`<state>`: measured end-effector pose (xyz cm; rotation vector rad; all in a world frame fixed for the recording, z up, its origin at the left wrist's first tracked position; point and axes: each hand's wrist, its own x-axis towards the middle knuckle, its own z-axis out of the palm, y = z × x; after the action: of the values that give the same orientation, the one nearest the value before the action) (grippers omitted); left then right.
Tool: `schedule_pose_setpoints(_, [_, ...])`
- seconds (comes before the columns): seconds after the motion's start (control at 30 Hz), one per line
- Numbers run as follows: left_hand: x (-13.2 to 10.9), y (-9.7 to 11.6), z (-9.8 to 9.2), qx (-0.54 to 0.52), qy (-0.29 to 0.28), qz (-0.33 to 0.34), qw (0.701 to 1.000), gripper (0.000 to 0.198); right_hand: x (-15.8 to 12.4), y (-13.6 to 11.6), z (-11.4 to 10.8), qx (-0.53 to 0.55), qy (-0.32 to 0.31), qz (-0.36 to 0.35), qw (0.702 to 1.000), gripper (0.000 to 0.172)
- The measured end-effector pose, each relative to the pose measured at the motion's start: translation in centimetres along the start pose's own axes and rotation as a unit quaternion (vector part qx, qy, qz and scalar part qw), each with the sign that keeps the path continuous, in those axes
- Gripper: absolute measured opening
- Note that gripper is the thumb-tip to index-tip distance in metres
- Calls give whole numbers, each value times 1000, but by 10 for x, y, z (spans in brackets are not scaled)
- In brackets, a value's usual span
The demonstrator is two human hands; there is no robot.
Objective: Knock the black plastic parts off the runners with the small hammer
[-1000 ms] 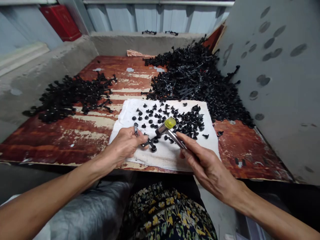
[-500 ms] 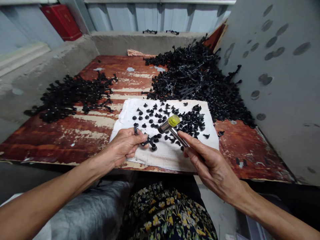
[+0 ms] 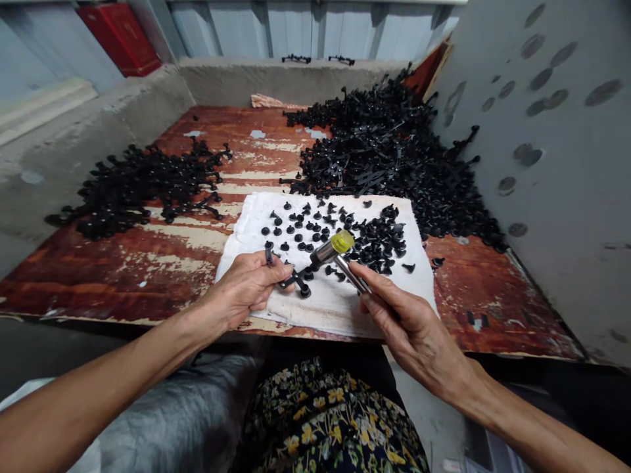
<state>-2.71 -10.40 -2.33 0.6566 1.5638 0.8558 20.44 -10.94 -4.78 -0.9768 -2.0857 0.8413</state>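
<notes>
Between the thumb and fingers of my left hand is a branched black plastic part with round knobs at its ends, held low over the white cloth. My right hand grips a small mallet by its metal handle. The mallet has a steel head, a clear yellow face pointing up and away, and a dark face pointing down toward the black part. Whether that dark face touches the part I cannot tell. Many small black mushroom-shaped caps lie on the cloth, thickest at the right.
A large heap of black branched parts covers the table's back right, beside a grey panel. A smaller pile lies at the left. Two black parts sit on the concrete ledge, and a red box stands at the back left.
The mallet's head has dropped slightly, bringing its dark face nearer the black part. My left hand keeps the same hold and place.
</notes>
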Motion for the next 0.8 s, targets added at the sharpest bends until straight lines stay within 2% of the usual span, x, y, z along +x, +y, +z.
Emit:
schedule_pose_setpoints(0.33, [-2, 2, 3, 47, 28, 31, 998, 19, -2, 2, 2, -22, -19, -17, 999, 51])
schedule_pose_setpoints(0.5, [-5, 8, 7, 71, 62, 44, 995, 20, -4, 3, 2, -44, -34, -43, 998, 61])
schedule_pose_setpoints(0.8, [-6, 18, 13, 75, 72, 66, 992, 30, 1, -10, -4, -111, -40, -87, 989, 60])
